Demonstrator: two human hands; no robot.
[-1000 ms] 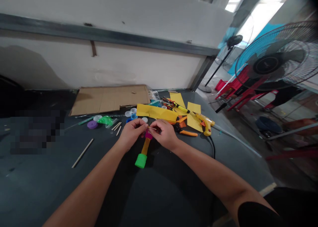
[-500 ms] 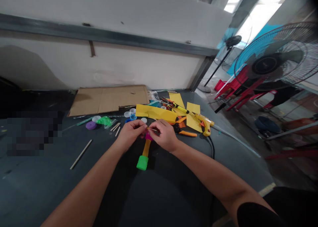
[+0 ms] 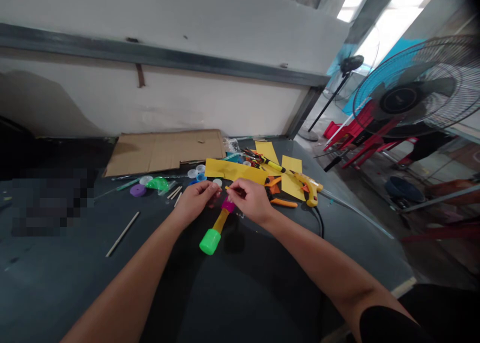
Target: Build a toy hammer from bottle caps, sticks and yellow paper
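My right hand (image 3: 248,199) pinches a small yellow piece at its fingertips. Below those fingers hangs a toy-like item with a magenta top (image 3: 228,204), a yellow stem (image 3: 221,220) and a green cup-shaped end (image 3: 210,241); the fingers of the same hand appear to hold its magenta part. Just left of it is my left hand (image 3: 198,201), its thumb and fingertips pressed together, and whatever lies between them is too small to name. A narrow gap separates the two hands.
A cardboard sheet (image 3: 161,150) lies along the wall. Yellow sheets (image 3: 236,171), orange-handled pliers (image 3: 284,202) and a yellow glue gun (image 3: 310,188) are behind and right of my hands. Bottle caps (image 3: 138,190) and a stick (image 3: 123,234) are on the left. A fan (image 3: 403,98) stands right.
The hands have moved slightly apart. The green end has swung left and up, and the magenta part now shows more, tilted to the right.
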